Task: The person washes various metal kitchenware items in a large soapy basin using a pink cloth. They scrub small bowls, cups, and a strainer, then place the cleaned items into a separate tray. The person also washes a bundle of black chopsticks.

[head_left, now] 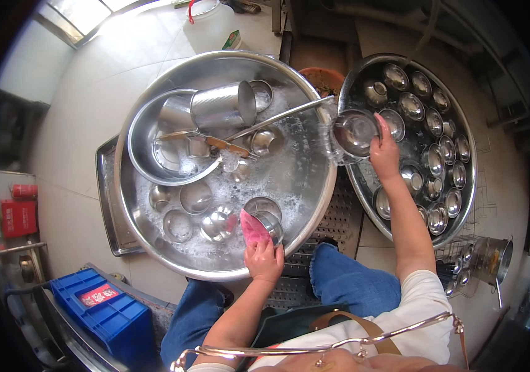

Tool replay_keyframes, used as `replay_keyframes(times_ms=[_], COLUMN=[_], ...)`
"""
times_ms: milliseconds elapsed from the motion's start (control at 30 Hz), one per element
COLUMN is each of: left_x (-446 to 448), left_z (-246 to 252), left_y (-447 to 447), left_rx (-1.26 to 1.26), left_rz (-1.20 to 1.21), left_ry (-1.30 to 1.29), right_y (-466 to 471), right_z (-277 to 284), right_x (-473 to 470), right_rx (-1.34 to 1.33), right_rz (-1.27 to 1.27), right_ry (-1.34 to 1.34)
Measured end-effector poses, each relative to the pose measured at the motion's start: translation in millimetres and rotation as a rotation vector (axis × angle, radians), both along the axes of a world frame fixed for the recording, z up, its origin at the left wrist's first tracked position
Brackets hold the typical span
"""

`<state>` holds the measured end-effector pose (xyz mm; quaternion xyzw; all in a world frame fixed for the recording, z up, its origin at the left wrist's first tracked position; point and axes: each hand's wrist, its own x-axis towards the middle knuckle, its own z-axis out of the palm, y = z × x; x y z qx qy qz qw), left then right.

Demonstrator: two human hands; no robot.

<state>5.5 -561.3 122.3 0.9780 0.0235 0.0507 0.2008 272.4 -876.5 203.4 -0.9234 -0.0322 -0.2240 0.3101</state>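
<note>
My left hand [263, 262] grips a pink cloth [253, 228] together with a small metal bowl [273, 224], low inside the near rim of a large steel basin [326, 201] of sudsy water. In my right hand [385, 156] is another metal bowl [353, 135], tilted over the left rim of a second basin [471, 186]; water splashes at its left side. Several bowls, among them an overturned one [219, 223], sit in the suds. A large steel pot [135, 160] leans there with a perforated cylinder [223, 106] and a long-handled tool [283, 116] across it.
Many metal bowls [433, 159] stand in the right basin. An orange tub [323, 80] sits behind the gap between basins. A metal tray [109, 200] lies left, a blue crate [102, 309] lower left. At right are a wire rack [472, 279] and a metal pot [492, 260].
</note>
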Motion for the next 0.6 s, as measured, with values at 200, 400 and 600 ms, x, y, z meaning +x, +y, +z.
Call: replay_keyframes(times_ms=[200,400,600], left_x=[2.8,1.3,0.5], left_z=[2.3,-2.7,-4.6], left_y=[-0.1,0.6,-0.9], left_rx=[-0.08,-0.053,-0.061], left_rz=[0.016,-0.021,0.003], left_ry=[-0.047,-0.014,0.061], right_y=[-6.5,-100.2,-118.4], right_z=[7.7,-86.6,-185.5], right_x=[2.9,-9.3,-8.8], right_rx=[-0.298,-0.493,-0.03], right_rz=[0.001,-0.391,-0.557], right_ry=[-0.134,0.428,0.61])
